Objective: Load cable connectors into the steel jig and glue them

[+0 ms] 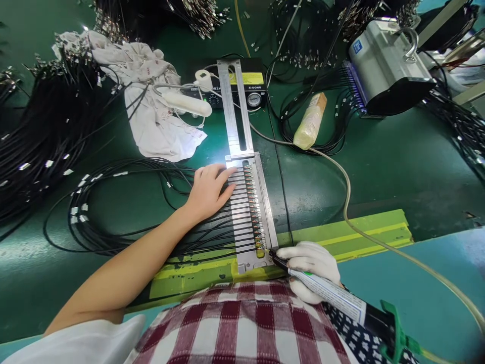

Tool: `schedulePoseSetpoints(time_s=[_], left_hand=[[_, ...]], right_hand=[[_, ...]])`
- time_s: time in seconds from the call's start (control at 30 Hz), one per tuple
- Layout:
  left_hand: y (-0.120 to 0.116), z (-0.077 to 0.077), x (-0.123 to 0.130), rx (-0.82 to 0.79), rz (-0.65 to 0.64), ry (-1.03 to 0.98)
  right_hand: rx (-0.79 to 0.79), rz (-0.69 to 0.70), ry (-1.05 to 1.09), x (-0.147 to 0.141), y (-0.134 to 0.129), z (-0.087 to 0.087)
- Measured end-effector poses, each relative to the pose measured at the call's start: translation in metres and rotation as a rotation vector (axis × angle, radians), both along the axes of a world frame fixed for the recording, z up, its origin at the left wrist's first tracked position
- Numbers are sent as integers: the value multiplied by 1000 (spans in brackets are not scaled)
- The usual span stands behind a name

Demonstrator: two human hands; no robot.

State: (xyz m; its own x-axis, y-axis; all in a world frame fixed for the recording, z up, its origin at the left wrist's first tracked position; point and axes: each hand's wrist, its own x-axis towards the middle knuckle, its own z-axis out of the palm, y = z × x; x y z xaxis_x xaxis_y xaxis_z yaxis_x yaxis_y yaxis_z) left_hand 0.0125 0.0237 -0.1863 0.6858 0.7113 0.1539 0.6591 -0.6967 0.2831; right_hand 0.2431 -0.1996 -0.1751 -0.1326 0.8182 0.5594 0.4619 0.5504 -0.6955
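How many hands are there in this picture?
2: the bare left hand, at the metal fixture, and the white-gloved right hand, around the dispensing syringe.

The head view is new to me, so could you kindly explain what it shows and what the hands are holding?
There is no robot here: a person works with two hands, and the only picture comes from a camera on their head, looking forward and down. The bare left hand rests, fingers spread, over a metal jig, where black cables lie side by side. The right hand, gloved, grips a syringe, its tip at the jig's near end; whether it touches is unclear. On the green table also lie a white cloth and a black box with a gauge.
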Motion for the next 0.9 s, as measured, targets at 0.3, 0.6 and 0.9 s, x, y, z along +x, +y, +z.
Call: schedulePoseSetpoints(time_s=[0.3, 0.6, 0.9], left_hand=[[0, 0, 0, 8, -2, -4], [0, 0, 0, 13, -2, 2], [0, 1, 0, 16, -4, 6]], right_hand=[[-3, 10, 0, 1, -3, -5], [7, 33, -12, 3, -4, -4], [9, 31, -22, 4, -5, -6]])
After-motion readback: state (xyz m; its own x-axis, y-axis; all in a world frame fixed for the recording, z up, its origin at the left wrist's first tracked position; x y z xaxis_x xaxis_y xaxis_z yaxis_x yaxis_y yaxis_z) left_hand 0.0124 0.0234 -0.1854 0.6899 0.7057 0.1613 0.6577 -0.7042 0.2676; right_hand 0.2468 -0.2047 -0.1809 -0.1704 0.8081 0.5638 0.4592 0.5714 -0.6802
